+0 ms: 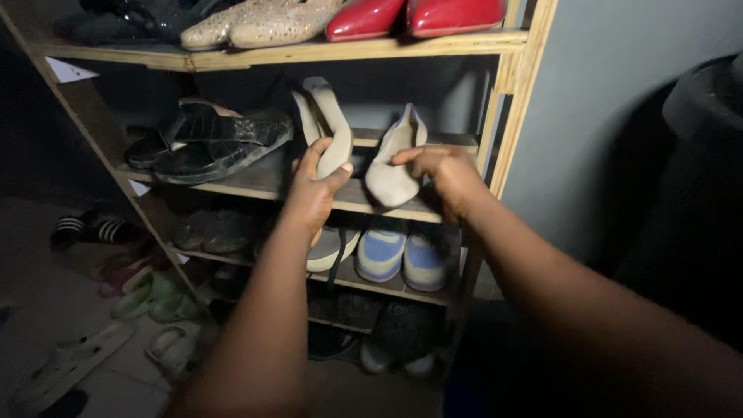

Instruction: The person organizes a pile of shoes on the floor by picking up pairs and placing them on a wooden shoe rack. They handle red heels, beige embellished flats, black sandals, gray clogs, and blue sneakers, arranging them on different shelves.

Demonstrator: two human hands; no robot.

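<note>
Gripping upright beige shoes, left hand [313,193], right hand [447,176], toes down.

Wooden shoe rack [514,101], unpainted, several shelves, stands against a grey wall [604,108]. Top shelf: red shoes [414,15], glittery beige pair [259,23]. Second shelf: black sandals [209,143]. Lower shelf: blue-and-white shoes [402,255]. Pale floor [46,310], left, scattered with slippers [155,298] and striped slides [89,230]. Light dim, brightest at rack centre. Dark bulky object [696,193] at right.

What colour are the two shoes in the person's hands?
Both shoes, left and right, are cream-beige, seen best in the head view.
</note>
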